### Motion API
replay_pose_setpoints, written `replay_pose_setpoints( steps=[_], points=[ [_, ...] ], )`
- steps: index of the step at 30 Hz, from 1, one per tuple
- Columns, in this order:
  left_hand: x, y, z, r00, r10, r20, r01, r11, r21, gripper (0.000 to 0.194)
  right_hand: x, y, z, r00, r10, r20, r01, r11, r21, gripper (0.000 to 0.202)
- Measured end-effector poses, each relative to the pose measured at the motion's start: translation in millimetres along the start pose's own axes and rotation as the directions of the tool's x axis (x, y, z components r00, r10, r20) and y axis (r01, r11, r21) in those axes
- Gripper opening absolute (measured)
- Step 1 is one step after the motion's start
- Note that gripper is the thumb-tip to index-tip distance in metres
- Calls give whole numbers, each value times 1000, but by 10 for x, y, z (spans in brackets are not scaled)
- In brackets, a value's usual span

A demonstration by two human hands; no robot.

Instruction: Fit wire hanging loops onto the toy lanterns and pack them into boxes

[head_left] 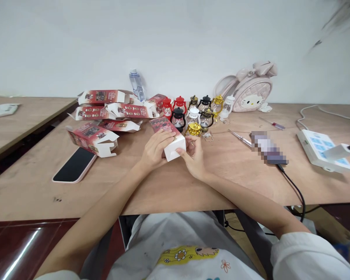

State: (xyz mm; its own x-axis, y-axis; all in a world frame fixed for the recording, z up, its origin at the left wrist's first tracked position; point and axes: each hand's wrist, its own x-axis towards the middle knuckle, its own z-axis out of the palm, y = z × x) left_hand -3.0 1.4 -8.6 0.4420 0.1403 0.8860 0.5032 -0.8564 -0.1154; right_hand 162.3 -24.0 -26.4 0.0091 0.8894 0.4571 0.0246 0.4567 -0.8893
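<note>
A red printed cardboard box (175, 149) with a white end lies tilted between my two hands, just above the table. My left hand (156, 149) wraps around its left side and top, fingers on the printed face. My right hand (194, 155) grips the right side of the white end, thumb on the end panel and fingers behind the edge. The white end facing me looks closed. Just beyond the box stand several small lanterns, among them a gold lantern (193, 129), a black lantern (178, 118) and a red lantern (167, 108).
Several red boxes with open flaps (93, 138) are piled at the left. A pink-edged phone (76, 165) lies before them. A water bottle (136, 85) and pink bag (252, 91) stand by the wall. Tweezers (240, 138), a screwdriver (272, 124), a cabled phone (268, 147) and power strip (323, 151) are right.
</note>
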Motion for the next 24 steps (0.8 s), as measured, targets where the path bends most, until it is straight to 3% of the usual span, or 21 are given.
replay_pose_setpoints(
  steps=[4,7,9,13,18,21,24],
  points=[
    [17,29,-43,999,45,11,-45,998,-47,62,-31,-63,-4,978,-170,122,175,984,-34,61],
    [38,66,-54,998,35,57,-30,995,-97,84,-43,-95,-18,953,-275,125,291,948,-132,57],
    [59,104,-58,998,-25,66,34,991,-132,93,-30,-75,-53,918,-374,131,394,895,-211,54],
    [87,168,-62,961,-273,38,274,931,-241,93,62,49,-178,793,-564,231,609,717,-338,51],
    [3,136,-2,896,-391,211,443,826,-349,82,182,142,-256,740,-422,524,652,644,-401,20],
    [-47,81,54,820,-553,146,567,753,-335,75,199,131,-239,667,-387,637,690,643,-332,20],
    [-58,5,88,732,-680,36,650,682,-335,72,192,146,-231,592,-439,676,752,603,-267,27]
  ],
)
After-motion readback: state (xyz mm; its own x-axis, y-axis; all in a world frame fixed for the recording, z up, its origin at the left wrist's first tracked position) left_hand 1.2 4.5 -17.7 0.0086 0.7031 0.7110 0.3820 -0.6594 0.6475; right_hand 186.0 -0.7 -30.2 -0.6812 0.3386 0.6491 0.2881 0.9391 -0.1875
